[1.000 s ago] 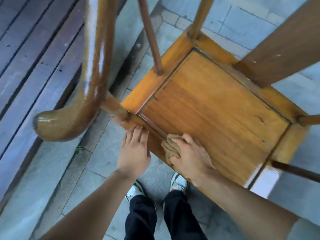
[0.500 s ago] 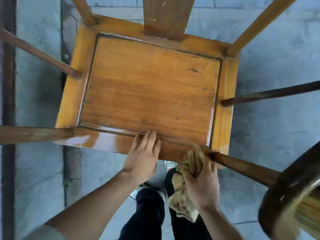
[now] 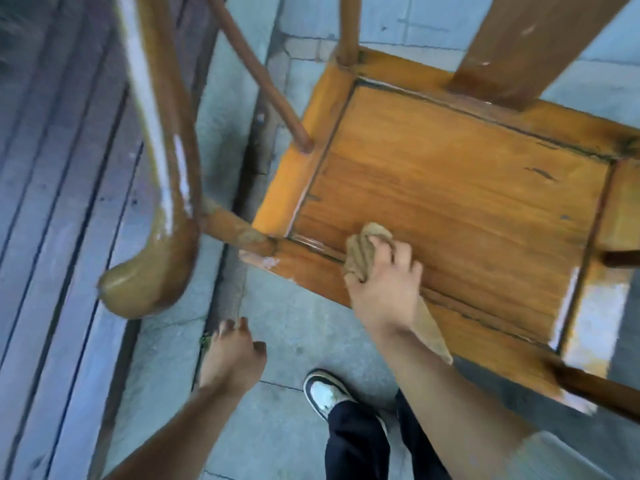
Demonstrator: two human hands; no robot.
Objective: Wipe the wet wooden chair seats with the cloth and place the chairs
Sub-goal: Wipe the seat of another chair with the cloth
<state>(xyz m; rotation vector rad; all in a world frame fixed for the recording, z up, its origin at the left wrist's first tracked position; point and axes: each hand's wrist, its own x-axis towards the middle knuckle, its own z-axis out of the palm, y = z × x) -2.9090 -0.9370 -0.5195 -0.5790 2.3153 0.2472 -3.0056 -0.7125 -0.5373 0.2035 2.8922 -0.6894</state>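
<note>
The right hand point(image 3: 382, 289) gripped the tan cloth point(image 3: 363, 249), its fingers curled round it, pressing it on the near left part of the wooden chair seat point(image 3: 467, 202). The left hand point(image 3: 233, 355) hung over the stone floor point(image 3: 298, 327) near the seat's left corner, fingers loosely curled, holding nothing.

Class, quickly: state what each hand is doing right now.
Left hand: loosely curled, holding nothing, clear of the chair.
Right hand: gripping the cloth on the chair seat.

Grey stone paving point(image 3: 304, 327) lies under even daylight; dark wooden decking point(image 3: 59, 188) runs alongside, left of the fingers.
</note>
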